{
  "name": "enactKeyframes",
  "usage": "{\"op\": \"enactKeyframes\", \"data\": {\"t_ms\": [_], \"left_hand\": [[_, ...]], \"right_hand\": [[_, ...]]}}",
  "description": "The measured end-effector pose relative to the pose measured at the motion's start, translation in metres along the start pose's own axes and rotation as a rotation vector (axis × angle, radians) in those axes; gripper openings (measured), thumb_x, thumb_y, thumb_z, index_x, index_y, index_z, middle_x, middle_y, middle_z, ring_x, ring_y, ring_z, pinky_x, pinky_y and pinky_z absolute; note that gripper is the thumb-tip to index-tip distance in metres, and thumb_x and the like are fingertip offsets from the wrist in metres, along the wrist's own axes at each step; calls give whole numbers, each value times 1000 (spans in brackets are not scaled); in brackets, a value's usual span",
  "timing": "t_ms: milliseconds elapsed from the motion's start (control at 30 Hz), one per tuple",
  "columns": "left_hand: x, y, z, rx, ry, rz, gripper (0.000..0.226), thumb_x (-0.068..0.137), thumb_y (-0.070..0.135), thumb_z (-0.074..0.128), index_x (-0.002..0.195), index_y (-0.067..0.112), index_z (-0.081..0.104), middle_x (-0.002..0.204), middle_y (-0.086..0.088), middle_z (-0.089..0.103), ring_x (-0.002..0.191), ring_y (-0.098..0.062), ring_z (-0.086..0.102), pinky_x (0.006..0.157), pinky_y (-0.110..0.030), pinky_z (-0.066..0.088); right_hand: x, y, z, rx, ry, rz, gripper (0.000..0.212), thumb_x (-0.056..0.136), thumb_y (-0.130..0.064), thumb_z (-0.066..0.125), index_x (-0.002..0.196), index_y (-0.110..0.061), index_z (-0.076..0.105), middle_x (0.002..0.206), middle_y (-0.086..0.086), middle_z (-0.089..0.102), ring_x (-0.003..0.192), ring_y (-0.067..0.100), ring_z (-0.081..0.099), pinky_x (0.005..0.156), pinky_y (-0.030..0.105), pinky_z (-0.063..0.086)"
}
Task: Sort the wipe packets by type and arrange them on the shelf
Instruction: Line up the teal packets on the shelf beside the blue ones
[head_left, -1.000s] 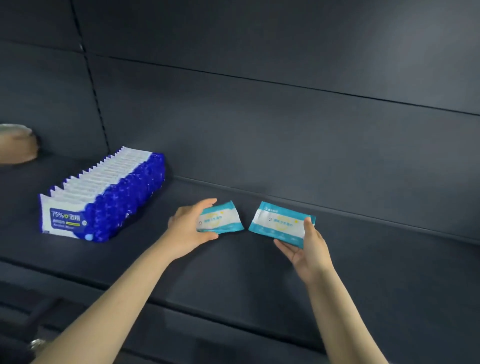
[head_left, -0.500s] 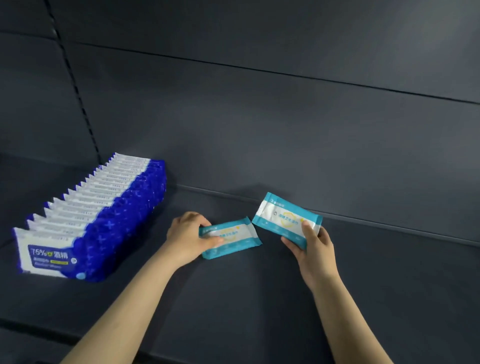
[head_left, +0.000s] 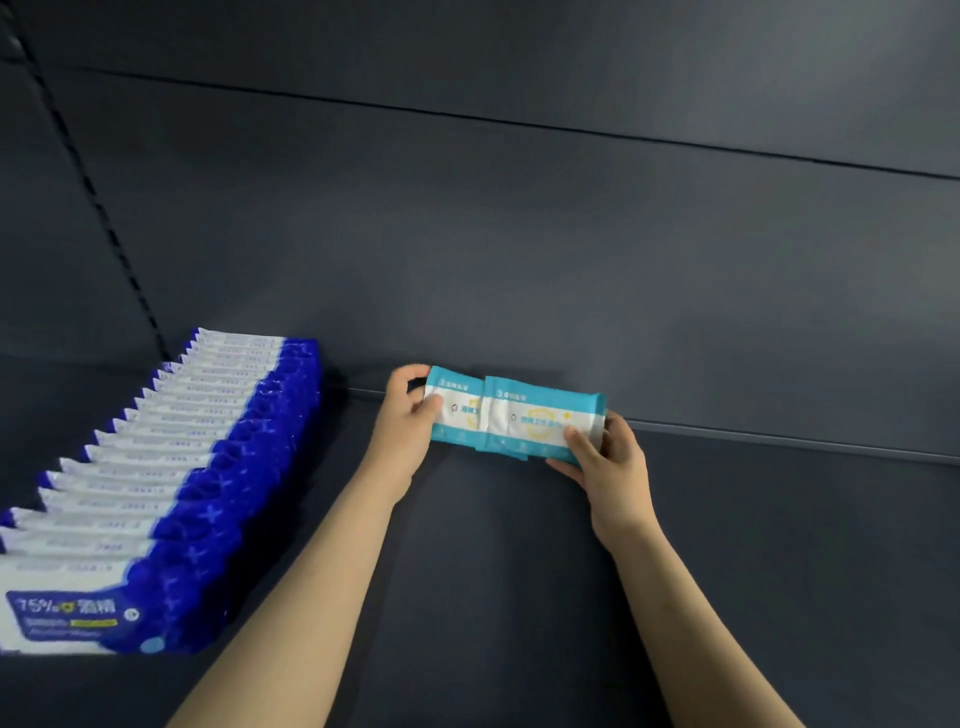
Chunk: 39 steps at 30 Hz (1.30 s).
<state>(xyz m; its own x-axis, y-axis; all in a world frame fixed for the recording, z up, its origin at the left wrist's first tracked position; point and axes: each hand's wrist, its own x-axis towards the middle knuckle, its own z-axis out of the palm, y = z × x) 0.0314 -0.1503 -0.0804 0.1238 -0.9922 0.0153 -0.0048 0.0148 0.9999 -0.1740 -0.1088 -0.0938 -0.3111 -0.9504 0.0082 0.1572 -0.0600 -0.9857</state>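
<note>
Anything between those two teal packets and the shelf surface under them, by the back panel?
Nothing visible. The left hand grips the left teal packet, the right hand the right teal packet, just over the dark shelf. The blue packet row stands apart to the left.

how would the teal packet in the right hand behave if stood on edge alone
Probably soft: the packet looks puffy in the right hand. Likely light, pinched one-handed. Alone it may tip; the blue packets stand packed in a row.
</note>
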Motion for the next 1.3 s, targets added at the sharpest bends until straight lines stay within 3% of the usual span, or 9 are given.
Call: {"op": "enactKeyframes", "data": {"t_ms": [167,367,433,500,567,733,967,1233,1300], "left_hand": [[13,-6,6,-108,21,14,25,98,2,44,108,24,52,97,8,64,84,-3,59,73,-15,45],[20,-3,8,-200,-50,-73,12,98,19,46,105,23,55,108,2,63,101,-11,56,81,-23,42],[24,-10,7,-35,-35,-33,20,91,44,48,106,32,54,121,3,58,115,-12,51,93,-29,41],[25,-18,2,334,10,113,41,82,57,57,116,36,53,124,8,49,120,-12,42,100,-32,37],[27,-23,-1,458,48,242,51,82,45,71,127,28,52,121,8,44,116,-12,43,97,-27,39],[27,-25,3,326,9,250,45,87,16,73,124,21,49,108,18,58,96,8,57,74,-5,46],[34,-34,3,416,61,294,22,91,15,65,110,23,56,107,7,66,97,-14,62,81,-36,55],[14,-27,-3,249,154,226,28,90,19,68,116,16,57,109,4,62,94,-13,61,72,-18,44],[-6,-20,-1,164,184,211,22,92,17,65,112,20,56,109,3,62,94,-12,61,70,-11,43]], "right_hand": [[5,10,23,-465,108,-173,8,95,-20,65,96,-18,57,91,-10,67,82,5,64,62,8,44],[19,14,41,-507,133,-179,12,97,-24,63,101,-21,52,93,-17,64,83,1,62,64,10,46],[22,16,46,-502,153,-186,13,97,-25,62,105,-23,52,97,-13,66,88,4,63,70,17,49],[24,19,49,-529,169,-208,15,96,-25,64,105,-22,53,102,-7,66,91,10,63,73,22,49],[25,19,51,-555,180,-244,22,93,-24,69,106,-23,52,105,-5,63,92,12,61,74,20,46],[25,17,51,-535,187,-268,35,87,-25,77,109,-27,50,100,-18,60,90,-1,59,72,3,42],[30,18,51,-613,242,-345,35,82,-23,81,104,-25,54,104,-6,59,88,-3,57,72,0,38],[-11,3,31,-268,328,-132,20,94,-30,66,113,-26,59,112,-11,64,107,3,60,80,13,45],[-35,-3,17,-145,360,-122,20,97,-27,63,117,-24,62,118,-10,66,111,3,60,91,19,48]]}}
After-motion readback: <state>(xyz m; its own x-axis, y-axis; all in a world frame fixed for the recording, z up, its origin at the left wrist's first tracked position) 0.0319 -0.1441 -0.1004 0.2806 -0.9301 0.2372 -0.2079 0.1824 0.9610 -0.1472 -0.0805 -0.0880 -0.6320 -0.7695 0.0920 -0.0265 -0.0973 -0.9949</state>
